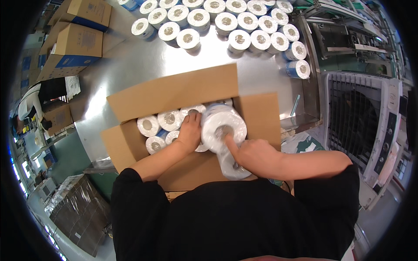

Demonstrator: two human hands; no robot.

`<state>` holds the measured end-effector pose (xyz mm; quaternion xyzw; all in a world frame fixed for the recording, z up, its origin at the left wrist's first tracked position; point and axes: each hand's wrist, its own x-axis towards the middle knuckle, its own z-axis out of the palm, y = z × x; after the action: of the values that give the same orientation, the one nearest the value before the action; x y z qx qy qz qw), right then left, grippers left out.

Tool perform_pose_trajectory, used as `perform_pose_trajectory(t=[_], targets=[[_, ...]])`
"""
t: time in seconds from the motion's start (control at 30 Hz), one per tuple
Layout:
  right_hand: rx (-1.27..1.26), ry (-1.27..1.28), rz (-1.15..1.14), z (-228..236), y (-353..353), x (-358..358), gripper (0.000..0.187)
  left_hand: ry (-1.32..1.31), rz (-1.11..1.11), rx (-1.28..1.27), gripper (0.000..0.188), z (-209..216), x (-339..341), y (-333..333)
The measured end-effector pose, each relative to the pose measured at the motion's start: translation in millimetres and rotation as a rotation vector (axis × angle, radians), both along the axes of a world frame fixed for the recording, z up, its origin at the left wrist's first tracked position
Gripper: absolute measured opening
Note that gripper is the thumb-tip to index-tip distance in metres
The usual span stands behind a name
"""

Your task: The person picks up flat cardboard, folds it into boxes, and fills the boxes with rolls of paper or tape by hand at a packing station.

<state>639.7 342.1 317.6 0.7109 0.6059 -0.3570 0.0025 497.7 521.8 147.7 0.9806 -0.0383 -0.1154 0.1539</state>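
An open cardboard box (174, 93) stands in front of me, with several white, plastic-wrapped paper rolls (148, 126) upright inside. My left hand (190, 132) reaches into it, fingers close together and bent down at the core of a roll in the back row; the fingertips are partly hidden. At the box's right side, my right hand (257, 154) has its index finger in the core of a raised paper roll (223, 126), which tilts toward me. Another wrapped roll (235, 167) hangs just below it, against the same hand, whose thumb is hidden.
More wrapped rolls (226, 21) stand in rows along the back of the metal table (124, 78). Cardboard boxes (80, 41) sit at the far left, near another person (37, 100). A grey air cooler (361, 117) is on the right, and stacked cartons (78, 213) stand lower left.
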Motion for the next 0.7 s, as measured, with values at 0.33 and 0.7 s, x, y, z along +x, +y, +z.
perform_pose_trajectory(t=[0.33, 0.7], targets=[[-0.163, 0.366, -0.330, -107.5, 37.5, 7.0, 0.050, 0.607, 0.082, -0.829, 0.030, 103.2, 98.7, 78.6], [-0.067, 0.388, -1.639, -248.2, 68.3, 216.5, 0.111, 0.129, 0.485, 0.184, 0.064, -91.0, 257.4, 188.7]])
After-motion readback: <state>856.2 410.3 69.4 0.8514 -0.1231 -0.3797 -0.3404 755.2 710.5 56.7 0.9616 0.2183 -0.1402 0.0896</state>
